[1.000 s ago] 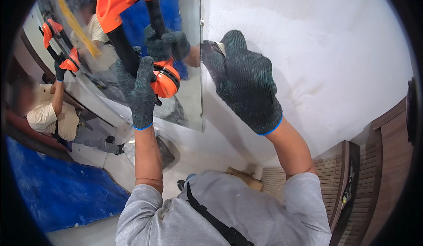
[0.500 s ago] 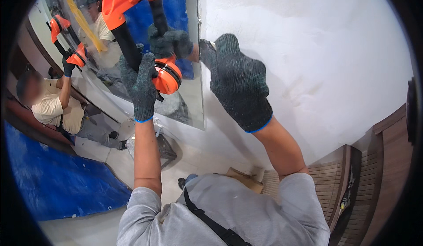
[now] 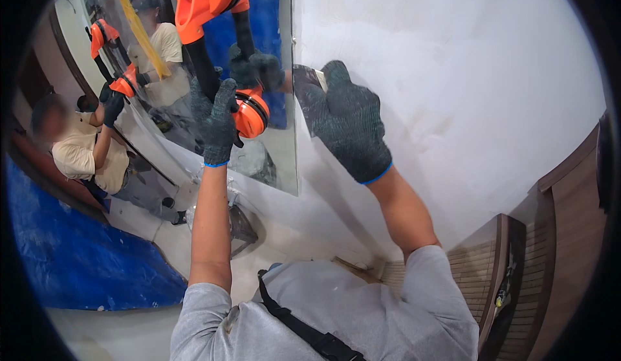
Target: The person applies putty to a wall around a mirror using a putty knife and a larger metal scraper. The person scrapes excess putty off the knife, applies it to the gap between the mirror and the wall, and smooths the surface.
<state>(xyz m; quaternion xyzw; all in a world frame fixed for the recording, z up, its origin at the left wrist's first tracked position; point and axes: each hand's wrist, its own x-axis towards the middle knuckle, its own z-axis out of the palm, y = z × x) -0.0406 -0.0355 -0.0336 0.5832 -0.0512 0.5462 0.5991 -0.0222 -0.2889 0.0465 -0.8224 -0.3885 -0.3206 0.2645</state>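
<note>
My left hand, in a dark knit glove with a blue cuff, is closed around the black handle of an orange suction lifter. The lifter's cups sit against a large mirror on the white wall. In my right hand, gloved the same way, is a scraper with a wide, dark, smeared blade and a pale handle mostly hidden by the fingers. Its blade lies at the mirror's right edge; whether it goes in behind the glass I cannot tell.
A co-worker at the left has gloved hands at another orange suction lifter. A yellow strip runs down the mirror. Blue sheeting hangs at lower left. Slatted brown wood stands at lower right.
My right hand and the scraper sit slightly lower along the mirror's edge. The co-worker now has both hands up near the other lifter. My left hand keeps its hold.
</note>
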